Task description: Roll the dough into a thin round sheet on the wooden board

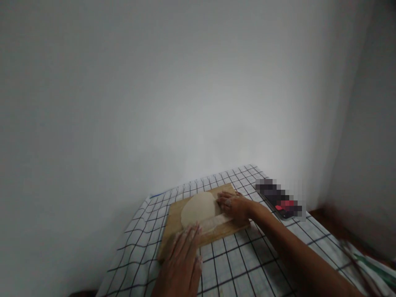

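Note:
A round sheet of pale dough [198, 208] lies flat on a wooden board [175, 212]. A light, flour-dusted rolling pin [213, 223] crosses the near part of the dough between my hands. My left hand [182, 253] rests at the pin's left end, palm down, fingers stretched forward and dusted with flour. At the right end, my right hand [232, 205] lies over the pin, its fingers spread out past it near the dough's right edge. Both palms face down, hiding the ends of the pin.
A white cloth with a dark grid [216, 264] covers the table. Right of the board lies a dark, flat object with a red patch [286, 205], partly blurred out. A pale wall [198, 90] stands behind the table. Something green [375, 268] shows at the lower right.

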